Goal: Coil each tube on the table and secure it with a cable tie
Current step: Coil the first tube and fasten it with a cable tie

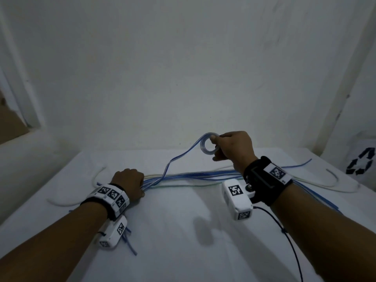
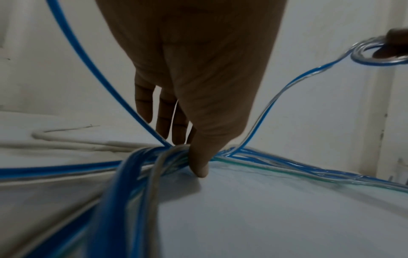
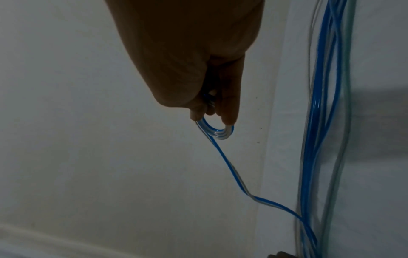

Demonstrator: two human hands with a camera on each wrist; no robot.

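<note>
A small coil (image 1: 208,146) of clear, blue-striped tube is being held above the worktop (image 1: 183,231) by the right hand (image 1: 234,148), pinched between thumb and fingertips (image 3: 228,115); the grip is narrow and closed on the loops. The ring is being presented roughly upright, its opening facing the head camera. From the coil the free length of the tube (image 1: 173,161) is running down and toward the left hand (image 1: 130,183), where it is joining a bundle of blue and clear tubes (image 1: 193,177). The bundle's long axis is lying across the worktop from left to right, passing beneath the right wrist. It is being pressed down by the left hand, whose fingers (image 2: 163,115) are extended and whose thumb (image 2: 199,162) is resting against the strands. White tubes (image 1: 67,201) are lying beyond and beside the left hand, and another white tube (image 1: 333,180) is curving right of the right wrist. A black cable (image 1: 289,233) is trailing from the right wrist camera.
</note>
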